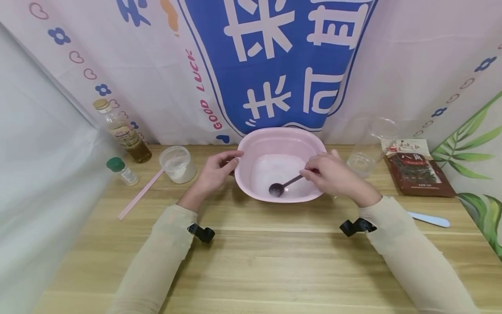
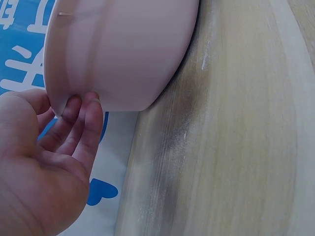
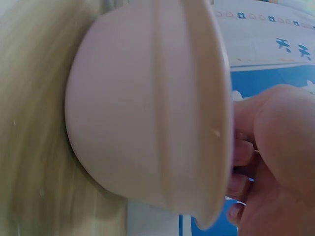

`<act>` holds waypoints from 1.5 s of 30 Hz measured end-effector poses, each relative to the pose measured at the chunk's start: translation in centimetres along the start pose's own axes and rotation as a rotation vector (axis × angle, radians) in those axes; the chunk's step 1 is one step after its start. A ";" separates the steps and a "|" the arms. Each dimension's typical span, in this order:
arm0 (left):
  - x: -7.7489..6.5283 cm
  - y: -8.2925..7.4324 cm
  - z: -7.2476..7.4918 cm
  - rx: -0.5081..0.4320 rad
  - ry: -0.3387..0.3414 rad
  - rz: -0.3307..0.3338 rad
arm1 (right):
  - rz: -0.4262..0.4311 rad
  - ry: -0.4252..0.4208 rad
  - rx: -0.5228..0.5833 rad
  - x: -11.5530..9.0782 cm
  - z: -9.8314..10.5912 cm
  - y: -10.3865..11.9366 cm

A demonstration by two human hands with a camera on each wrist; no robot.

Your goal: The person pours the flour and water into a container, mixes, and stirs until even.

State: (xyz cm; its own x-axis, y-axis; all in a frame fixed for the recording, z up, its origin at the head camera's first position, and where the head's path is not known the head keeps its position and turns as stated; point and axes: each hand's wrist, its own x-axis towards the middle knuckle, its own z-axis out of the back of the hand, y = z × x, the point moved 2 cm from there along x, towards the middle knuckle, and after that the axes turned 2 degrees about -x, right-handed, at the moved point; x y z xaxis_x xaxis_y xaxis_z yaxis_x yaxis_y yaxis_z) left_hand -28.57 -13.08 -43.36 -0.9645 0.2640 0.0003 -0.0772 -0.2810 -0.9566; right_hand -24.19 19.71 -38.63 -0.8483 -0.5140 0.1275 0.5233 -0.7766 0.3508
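A pink plastic basin stands on the table near the cloth backdrop, with something whitish across its bottom. My left hand grips the basin's left rim. In the left wrist view, the thumb is at the rim's inner side and the fingers curl beneath it. Over the basin's right side, my right hand holds a dark brown spoon by its handle. The spoon's round bowl is low inside the basin, near the front wall. In the right wrist view the basin wall hides the spoon.
To the left are an oil bottle, a green-capped shaker, a clear tub of white powder and pink chopsticks. At right stand a clear container, a brown spice packet and a light-blue handled utensil.
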 end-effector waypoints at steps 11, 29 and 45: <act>0.0 -0.1 0.0 0.016 0.006 0.021 | -0.102 -0.098 -0.013 1.0 -0.4 0.3; 0.0 0.0 0.0 -0.012 0.012 -0.010 | -0.129 -0.097 0.090 2.4 -0.8 1.8; 0.0 0.0 0.0 -0.005 0.007 0.005 | -0.185 -0.105 -0.027 1.5 -0.5 0.0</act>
State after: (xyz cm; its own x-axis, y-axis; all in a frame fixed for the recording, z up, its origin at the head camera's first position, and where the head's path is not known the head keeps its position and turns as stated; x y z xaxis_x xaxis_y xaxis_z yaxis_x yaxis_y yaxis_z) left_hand -28.57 -13.06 -43.36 -0.9630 0.2692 -0.0064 -0.0713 -0.2778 -0.9580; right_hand -25.38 18.77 -38.88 -0.9331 -0.3224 0.1594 0.3589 -0.8643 0.3524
